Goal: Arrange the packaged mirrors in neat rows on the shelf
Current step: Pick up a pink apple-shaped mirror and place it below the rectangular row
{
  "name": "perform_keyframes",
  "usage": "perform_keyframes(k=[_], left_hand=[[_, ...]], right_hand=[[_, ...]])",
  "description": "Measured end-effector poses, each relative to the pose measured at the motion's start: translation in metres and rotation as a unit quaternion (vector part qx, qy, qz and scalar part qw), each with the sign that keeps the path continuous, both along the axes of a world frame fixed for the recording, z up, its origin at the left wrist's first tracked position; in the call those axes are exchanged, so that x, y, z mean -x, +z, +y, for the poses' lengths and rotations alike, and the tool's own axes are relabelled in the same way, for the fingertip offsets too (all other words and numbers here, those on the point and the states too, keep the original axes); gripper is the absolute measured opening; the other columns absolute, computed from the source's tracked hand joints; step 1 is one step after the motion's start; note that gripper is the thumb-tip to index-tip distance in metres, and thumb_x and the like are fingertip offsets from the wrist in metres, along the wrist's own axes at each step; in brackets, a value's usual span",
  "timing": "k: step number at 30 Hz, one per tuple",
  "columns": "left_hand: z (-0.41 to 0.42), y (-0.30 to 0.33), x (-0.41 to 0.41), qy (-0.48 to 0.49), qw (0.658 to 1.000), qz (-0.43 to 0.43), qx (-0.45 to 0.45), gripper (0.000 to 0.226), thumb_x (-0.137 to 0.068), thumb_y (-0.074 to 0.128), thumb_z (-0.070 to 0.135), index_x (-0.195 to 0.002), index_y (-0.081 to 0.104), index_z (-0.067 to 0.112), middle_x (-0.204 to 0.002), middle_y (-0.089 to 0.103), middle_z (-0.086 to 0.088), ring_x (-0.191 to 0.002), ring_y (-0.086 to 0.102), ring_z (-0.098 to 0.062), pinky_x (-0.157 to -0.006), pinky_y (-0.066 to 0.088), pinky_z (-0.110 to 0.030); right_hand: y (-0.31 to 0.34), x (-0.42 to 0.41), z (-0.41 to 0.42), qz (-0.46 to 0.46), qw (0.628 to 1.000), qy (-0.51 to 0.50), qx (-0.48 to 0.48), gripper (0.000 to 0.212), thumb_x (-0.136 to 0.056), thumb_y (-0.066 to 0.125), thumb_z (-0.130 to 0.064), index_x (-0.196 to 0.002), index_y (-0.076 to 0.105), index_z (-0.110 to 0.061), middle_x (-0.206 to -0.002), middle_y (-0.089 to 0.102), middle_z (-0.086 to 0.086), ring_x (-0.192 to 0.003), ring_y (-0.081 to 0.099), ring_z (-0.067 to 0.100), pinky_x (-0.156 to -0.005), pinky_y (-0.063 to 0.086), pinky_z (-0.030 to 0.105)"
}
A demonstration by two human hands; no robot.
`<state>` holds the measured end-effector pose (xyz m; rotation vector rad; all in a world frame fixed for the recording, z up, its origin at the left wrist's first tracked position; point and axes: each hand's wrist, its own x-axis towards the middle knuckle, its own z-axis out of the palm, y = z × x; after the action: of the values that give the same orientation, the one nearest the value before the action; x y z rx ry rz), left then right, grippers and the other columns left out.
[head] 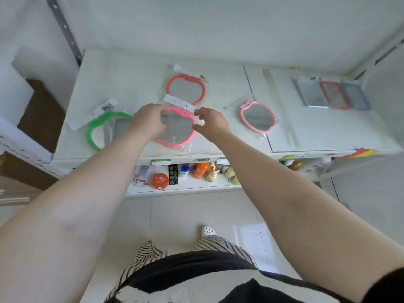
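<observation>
Fingers (200, 122) of both hands pinch the crinkly plastic-bagged, apple-shaped pink mirror (178, 133).

A person is wearing a black top (196, 272) with a pale panel, black-and-white striped trousers (220, 242) and a white perforated clog (208, 230) (only one is showing); forearms are bare.

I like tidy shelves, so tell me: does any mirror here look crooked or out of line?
Yes. The green mirror lies tilted at the shelf's left, its header card angled away, and the light pink mirror sits askew to the right.
</observation>
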<state>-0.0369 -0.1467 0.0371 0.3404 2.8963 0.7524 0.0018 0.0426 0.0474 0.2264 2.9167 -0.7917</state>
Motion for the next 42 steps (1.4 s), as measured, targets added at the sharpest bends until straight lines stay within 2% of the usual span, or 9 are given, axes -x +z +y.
perform_keyframes(k=[4, 10, 16, 22, 26, 31, 34, 37, 42], left_hand=[[0.006, 0.004, 0.014, -0.030, 0.999, -0.008, -0.021, 0.046, -0.081, 0.058, 0.012, -0.124, 0.061, 0.027, -0.127, 0.061, -0.006, -0.118, 0.057, -0.030, -0.095, 0.048, -0.036], [0.022, -0.003, 0.037, -0.048, 0.999, -0.022, -0.011, 0.048, -0.084, 0.057, 0.016, -0.133, 0.054, 0.018, -0.135, 0.055, -0.008, -0.126, 0.051, -0.029, -0.102, 0.044, -0.038], [0.008, -0.022, 0.047, -0.021, 0.996, -0.061, 0.061, 0.046, -0.079, 0.059, 0.016, -0.125, 0.054, 0.012, -0.121, 0.054, -0.018, -0.112, 0.055, -0.038, -0.091, 0.049, -0.042], [0.003, -0.042, 0.042, 0.064, 0.983, -0.145, 0.091, 0.065, -0.080, 0.070, 0.028, -0.130, 0.041, -0.003, -0.130, 0.047, -0.022, -0.120, 0.051, -0.038, -0.095, 0.044, -0.041], [0.006, -0.051, 0.040, 0.081, 0.984, -0.130, 0.089, 0.051, -0.081, 0.067, 0.010, -0.126, 0.046, -0.002, -0.128, 0.052, -0.022, -0.117, 0.055, -0.036, -0.092, 0.046, -0.038], [0.006, -0.051, 0.037, 0.128, 0.975, -0.182, 0.029, 0.035, -0.083, 0.065, 0.007, -0.115, 0.057, -0.003, -0.117, 0.063, -0.021, -0.109, 0.061, -0.035, -0.085, 0.050, -0.037], [0.004, -0.049, 0.033, 0.142, 0.966, -0.213, -0.045, 0.034, -0.078, 0.072, 0.009, -0.109, 0.066, -0.001, -0.111, 0.068, -0.020, -0.102, 0.066, -0.032, -0.080, 0.051, -0.034], [0.003, -0.046, 0.027, 0.126, 0.957, -0.217, -0.145, 0.036, -0.077, 0.074, 0.008, -0.112, 0.065, 0.007, -0.109, 0.070, -0.011, -0.100, 0.067, -0.027, -0.091, 0.053, -0.036], [0.006, -0.031, 0.008, 0.046, 0.942, -0.225, -0.243, 0.038, -0.083, 0.068, 0.007, -0.117, 0.052, 0.015, -0.098, 0.061, -0.003, -0.087, 0.063, -0.023, -0.080, 0.052, -0.033]], right_hand=[[0.007, -0.011, 0.004, -0.004, 0.998, -0.055, -0.020, 0.044, -0.085, 0.067, -0.029, -0.128, 0.057, -0.024, -0.125, 0.060, -0.001, -0.112, 0.058, 0.018, -0.083, 0.045, 0.028], [0.003, -0.004, 0.014, -0.015, 0.996, -0.088, -0.027, 0.043, -0.085, 0.067, -0.030, -0.127, 0.056, -0.024, -0.123, 0.060, 0.000, -0.104, 0.059, 0.019, -0.076, 0.044, 0.028], [-0.014, 0.017, 0.013, -0.040, 0.996, -0.085, -0.006, 0.044, -0.086, 0.067, -0.031, -0.127, 0.055, -0.024, -0.120, 0.060, -0.001, -0.063, 0.054, 0.017, -0.066, 0.049, 0.029], [-0.035, 0.023, 0.002, -0.137, 0.984, -0.114, 0.004, 0.046, -0.085, 0.067, -0.039, -0.120, 0.054, -0.013, -0.090, 0.058, 0.000, -0.071, 0.057, 0.020, -0.068, 0.043, 0.027], [-0.050, 0.019, -0.009, -0.172, 0.974, -0.141, 0.040, 0.046, -0.082, 0.070, -0.038, -0.116, 0.057, -0.009, -0.097, 0.065, 0.006, -0.074, 0.060, 0.022, -0.069, 0.047, 0.028], [-0.059, 0.013, -0.020, -0.164, 0.960, -0.197, 0.114, 0.040, -0.082, 0.071, -0.029, -0.110, 0.060, -0.004, -0.068, 0.055, 0.001, -0.057, 0.051, 0.016, -0.060, 0.043, 0.028], [-0.058, 0.001, -0.022, -0.142, 0.934, -0.267, 0.190, 0.040, -0.081, 0.070, -0.019, -0.116, 0.056, -0.006, -0.081, 0.060, 0.005, -0.068, 0.056, 0.020, -0.067, 0.048, 0.032], [-0.055, -0.015, -0.021, -0.089, 0.884, -0.351, 0.296, 0.046, -0.078, 0.068, -0.010, -0.120, 0.050, -0.017, -0.102, 0.066, 0.010, -0.076, 0.058, 0.022, -0.070, 0.051, 0.035], [-0.039, -0.049, -0.019, 0.002, 0.824, -0.419, 0.382, 0.041, -0.080, 0.066, 0.001, -0.114, 0.053, -0.018, -0.085, 0.065, 0.009, -0.066, 0.062, 0.020, -0.065, 0.057, 0.029]])
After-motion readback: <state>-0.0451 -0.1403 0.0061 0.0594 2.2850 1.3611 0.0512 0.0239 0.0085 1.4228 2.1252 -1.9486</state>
